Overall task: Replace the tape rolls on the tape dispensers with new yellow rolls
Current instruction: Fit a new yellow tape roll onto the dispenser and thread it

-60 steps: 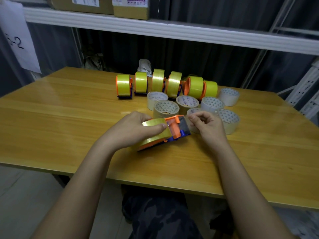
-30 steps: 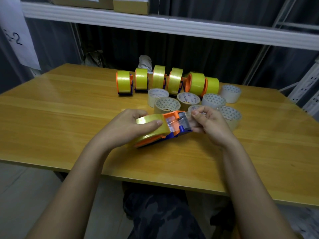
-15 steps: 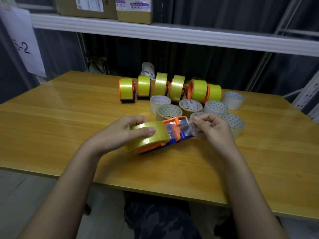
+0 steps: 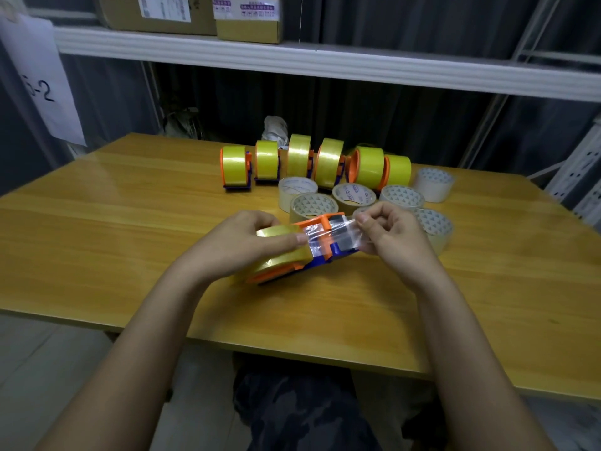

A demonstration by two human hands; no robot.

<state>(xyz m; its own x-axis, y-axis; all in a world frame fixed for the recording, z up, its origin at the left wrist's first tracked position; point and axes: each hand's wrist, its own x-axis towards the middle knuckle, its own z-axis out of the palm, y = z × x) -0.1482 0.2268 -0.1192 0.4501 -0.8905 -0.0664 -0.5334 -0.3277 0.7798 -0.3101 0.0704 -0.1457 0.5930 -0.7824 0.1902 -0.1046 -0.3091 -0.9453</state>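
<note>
- nearest to us, camo-pattern trousers (image 4: 302, 415) show under the front edge of the wooden table (image 4: 130, 229); both forearms reach in over it
- our left hand (image 4: 240, 245) is curled over the new yellow roll (image 4: 276, 252), thumb pressed on top where the tape peels off; so it's holding roll and orange-and-blue dispenser (image 4: 325, 252) together, tilted up off the table just in front of us
- our right hand (image 4: 390, 236) has fingers bunched, pinching the free end of the clear tape strip (image 4: 328, 236); the strip is now stretched out across the orange front frame, whereas two seconds ago the hand was only picking at that end and barely any tape was out; half a second ago it was about halfway there
- what that means, we reckon: the roll is seated and we're on the threading bit, pulling the tail toward the cutter; this dispenser looks nearly done
- just behind the hands sit the pale old rolls (image 4: 312, 206), a cluster lying flat; one core (image 4: 354, 193) has printing inside, too small for us to read properly
- further back a row of finished dispensers (image 4: 234, 167) stands with yellow rolls on; so most of the batch looks swapped already
- far left, a paper sheet (image 4: 39, 79) hangs with handwriting ending in "-2"; the character before it is unclear
- up top on the white shelf (image 4: 292, 60), cardboard boxes (image 4: 247, 17) carry shipping labels; text too tiny to make out
</note>
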